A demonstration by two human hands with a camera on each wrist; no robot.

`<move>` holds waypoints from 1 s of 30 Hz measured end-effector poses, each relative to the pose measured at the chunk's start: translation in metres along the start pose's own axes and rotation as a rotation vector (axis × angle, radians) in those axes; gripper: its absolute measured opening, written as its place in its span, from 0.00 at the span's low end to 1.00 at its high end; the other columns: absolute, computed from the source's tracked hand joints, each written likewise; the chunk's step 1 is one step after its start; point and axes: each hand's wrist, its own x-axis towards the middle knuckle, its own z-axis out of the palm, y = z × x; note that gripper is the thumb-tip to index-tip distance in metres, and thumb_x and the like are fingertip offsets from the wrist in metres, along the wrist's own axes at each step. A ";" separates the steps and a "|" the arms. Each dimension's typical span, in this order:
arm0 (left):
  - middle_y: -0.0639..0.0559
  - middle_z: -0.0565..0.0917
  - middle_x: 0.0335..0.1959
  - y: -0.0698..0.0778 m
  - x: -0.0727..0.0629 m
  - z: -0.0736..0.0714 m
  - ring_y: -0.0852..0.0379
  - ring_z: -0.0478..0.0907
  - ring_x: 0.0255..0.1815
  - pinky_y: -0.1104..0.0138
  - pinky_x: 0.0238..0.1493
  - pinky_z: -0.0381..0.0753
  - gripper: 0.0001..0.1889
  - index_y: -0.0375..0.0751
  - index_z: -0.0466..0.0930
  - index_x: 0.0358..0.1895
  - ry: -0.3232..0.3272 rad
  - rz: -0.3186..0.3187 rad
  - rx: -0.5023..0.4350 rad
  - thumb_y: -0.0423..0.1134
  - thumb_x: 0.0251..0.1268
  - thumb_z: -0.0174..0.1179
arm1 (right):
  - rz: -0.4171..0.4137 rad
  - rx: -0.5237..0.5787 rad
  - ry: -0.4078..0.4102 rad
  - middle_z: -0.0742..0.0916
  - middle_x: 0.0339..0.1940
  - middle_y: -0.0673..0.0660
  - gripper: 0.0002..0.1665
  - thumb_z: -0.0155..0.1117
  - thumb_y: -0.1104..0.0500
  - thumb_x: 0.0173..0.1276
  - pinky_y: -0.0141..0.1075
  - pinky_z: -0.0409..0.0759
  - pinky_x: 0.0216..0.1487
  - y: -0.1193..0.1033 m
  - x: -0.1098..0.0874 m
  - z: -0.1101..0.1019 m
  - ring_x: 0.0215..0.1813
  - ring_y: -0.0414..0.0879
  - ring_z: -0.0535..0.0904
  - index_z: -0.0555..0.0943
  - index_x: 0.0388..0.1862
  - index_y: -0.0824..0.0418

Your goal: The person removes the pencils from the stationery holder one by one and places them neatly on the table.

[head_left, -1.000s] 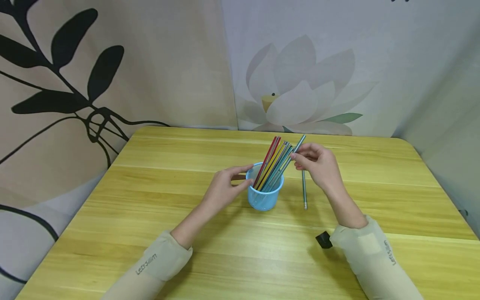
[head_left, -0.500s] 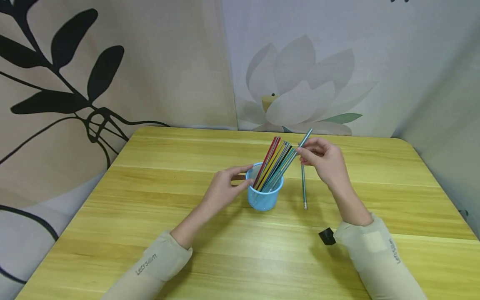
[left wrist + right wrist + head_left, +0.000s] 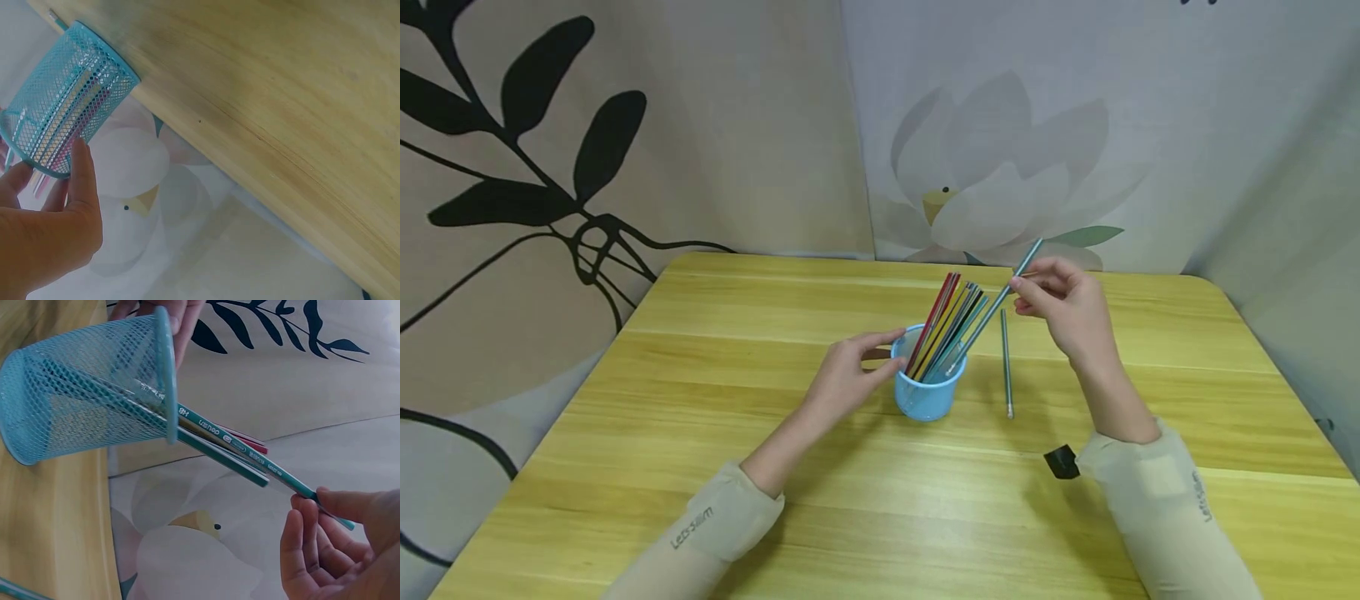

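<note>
A light blue mesh pencil cup stands upright on the table, with several red, yellow, dark and green pencils leaning right in it. My left hand grips the cup's left side near the rim, thumb in front and fingers behind, as the left wrist view also shows. With thumb and fingertips, my right hand pinches the upper part of a green pencil. That pencil slants up out of the cup; its lower end is still inside the rim, seen through the mesh in the right wrist view.
Another green pencil lies on the wooden table, right of the cup. A small black block shows beside the right cuff. Behind the table's far edge hangs a printed wall cloth.
My right hand has moved up and to the right, drawing the green pencil partly out of the cup. The left hand and cup have stayed in place.
</note>
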 end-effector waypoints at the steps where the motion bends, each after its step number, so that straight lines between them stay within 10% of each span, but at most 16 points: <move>1: 0.42 0.81 0.63 0.000 0.000 0.000 0.41 0.84 0.57 0.58 0.53 0.87 0.22 0.44 0.78 0.65 0.000 0.002 0.001 0.40 0.68 0.64 | -0.010 0.007 0.008 0.87 0.28 0.35 0.12 0.65 0.60 0.71 0.24 0.86 0.37 -0.001 0.000 -0.001 0.29 0.32 0.83 0.78 0.48 0.67; 19: 0.41 0.81 0.63 0.002 -0.001 -0.001 0.43 0.85 0.56 0.59 0.51 0.88 0.22 0.43 0.79 0.64 0.010 0.022 0.011 0.39 0.68 0.64 | -0.055 0.249 0.092 0.89 0.27 0.43 0.03 0.66 0.65 0.68 0.23 0.86 0.34 -0.009 0.007 -0.026 0.27 0.35 0.84 0.81 0.38 0.58; 30: 0.41 0.82 0.62 0.003 -0.002 -0.001 0.42 0.85 0.55 0.59 0.50 0.88 0.22 0.42 0.79 0.64 0.015 0.033 0.022 0.40 0.68 0.65 | -0.029 0.217 0.121 0.89 0.28 0.43 0.04 0.67 0.65 0.68 0.23 0.86 0.34 -0.004 0.008 -0.038 0.27 0.35 0.84 0.81 0.39 0.59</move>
